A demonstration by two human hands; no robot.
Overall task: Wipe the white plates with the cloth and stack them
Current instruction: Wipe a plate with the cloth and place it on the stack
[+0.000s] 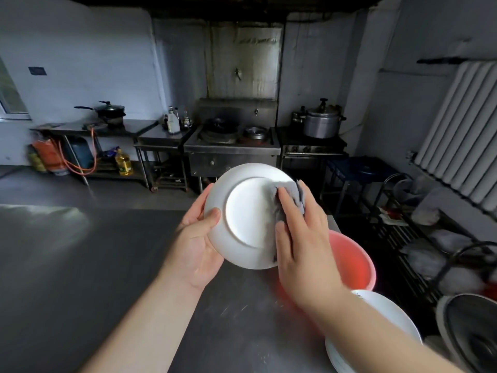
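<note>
A white plate (243, 211) is held up above the steel table, its underside turned toward me. My left hand (197, 239) grips its left rim, thumb on the back. My right hand (301, 238) presses a grey cloth (289, 196) against the plate's right side, fingers spread over the cloth. A stack of white plates (376, 319) sits at the table's near right corner, partly hidden by my right forearm.
A red plastic basin (355, 259) stands on the steel table (80, 265) just under my right hand. A wire rack with dishes (430, 251) and a metal lid (473, 335) are on the right. Stoves and pots line the far wall.
</note>
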